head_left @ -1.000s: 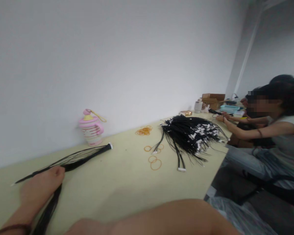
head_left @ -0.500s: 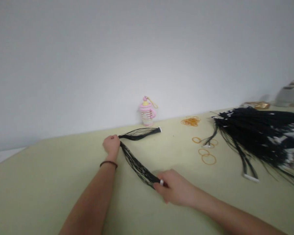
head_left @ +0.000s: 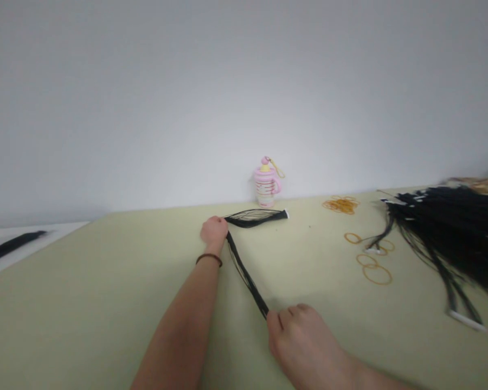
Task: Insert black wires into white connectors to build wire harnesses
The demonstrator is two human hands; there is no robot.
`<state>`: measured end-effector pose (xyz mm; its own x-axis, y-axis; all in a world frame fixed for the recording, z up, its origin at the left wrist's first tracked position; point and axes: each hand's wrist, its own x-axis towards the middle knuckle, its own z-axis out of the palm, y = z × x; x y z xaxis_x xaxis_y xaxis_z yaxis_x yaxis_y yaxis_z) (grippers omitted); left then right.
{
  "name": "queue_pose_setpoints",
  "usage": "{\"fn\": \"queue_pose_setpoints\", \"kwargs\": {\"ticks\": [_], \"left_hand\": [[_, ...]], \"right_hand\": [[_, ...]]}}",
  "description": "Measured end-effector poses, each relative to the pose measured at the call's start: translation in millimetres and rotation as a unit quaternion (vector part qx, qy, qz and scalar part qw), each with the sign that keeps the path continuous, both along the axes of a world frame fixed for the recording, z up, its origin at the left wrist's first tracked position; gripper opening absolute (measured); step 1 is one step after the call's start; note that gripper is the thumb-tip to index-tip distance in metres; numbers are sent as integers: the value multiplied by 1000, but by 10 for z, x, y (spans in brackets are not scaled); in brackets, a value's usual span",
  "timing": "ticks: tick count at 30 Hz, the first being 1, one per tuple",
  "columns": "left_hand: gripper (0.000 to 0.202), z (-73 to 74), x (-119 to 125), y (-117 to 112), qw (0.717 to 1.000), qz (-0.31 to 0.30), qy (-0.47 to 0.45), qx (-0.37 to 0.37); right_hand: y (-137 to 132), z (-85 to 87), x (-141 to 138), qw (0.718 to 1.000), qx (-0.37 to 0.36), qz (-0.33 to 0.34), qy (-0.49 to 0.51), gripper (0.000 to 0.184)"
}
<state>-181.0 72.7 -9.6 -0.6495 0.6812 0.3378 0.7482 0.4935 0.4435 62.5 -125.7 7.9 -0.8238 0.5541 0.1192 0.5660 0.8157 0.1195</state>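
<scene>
A bundle of thin black wires (head_left: 246, 273) runs bent across the pale green table. My left hand (head_left: 214, 232) is closed in a fist around its bend. Beyond that fist one part of the bundle fans out to the right and finishes in a white connector (head_left: 286, 214). My right hand (head_left: 299, 338) is closed around the other end, nearer to me, and covers that end's tip. Between my two hands the wires lie close together and look straight.
A pink and white toy cup (head_left: 265, 187) stands by the wall. A heap of yellow rubber bands (head_left: 341, 205) and several loose bands (head_left: 377, 274) lie right of centre. A large pile of black wire bundles (head_left: 463, 227) covers the right side. Another black bundle (head_left: 12, 246) rests on a white surface at far left.
My right hand has turned over and come nearer to me, its fingers now wrapped round the wires. The wires between my hands are narrower and straighter. The view has swung left.
</scene>
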Motion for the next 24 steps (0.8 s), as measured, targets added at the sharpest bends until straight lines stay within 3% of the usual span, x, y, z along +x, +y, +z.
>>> {"fn": "queue_pose_setpoints", "kwargs": {"ticks": [5,8,10,12,15,17,19,24], "left_hand": [[28,27,6,-7,1000,-11,-25,-10],[27,42,12,-34,999,-30,-39,-7],[27,55,-4,-57,998,-41,-49,-3],[27,75,-41,-80,997,-45,-60,2],[26,115,-116,-104,997,-33,-75,15],[26,144,-156,-110,996,-19,-83,26],[26,169,-177,-110,995,-2,-89,41],[26,201,-162,-114,991,46,-93,84]], "right_hand": [[92,-46,60,994,-69,-56,61,11],[267,-88,168,968,-160,-93,168,13],[425,-106,232,925,-246,-124,262,18],[581,-108,280,847,-345,-170,368,21],[736,-79,335,737,-428,-191,487,27],[753,-45,356,714,-440,-174,516,28],[704,-10,346,737,-429,-157,499,28],[447,20,228,887,-240,-107,379,24]]}}
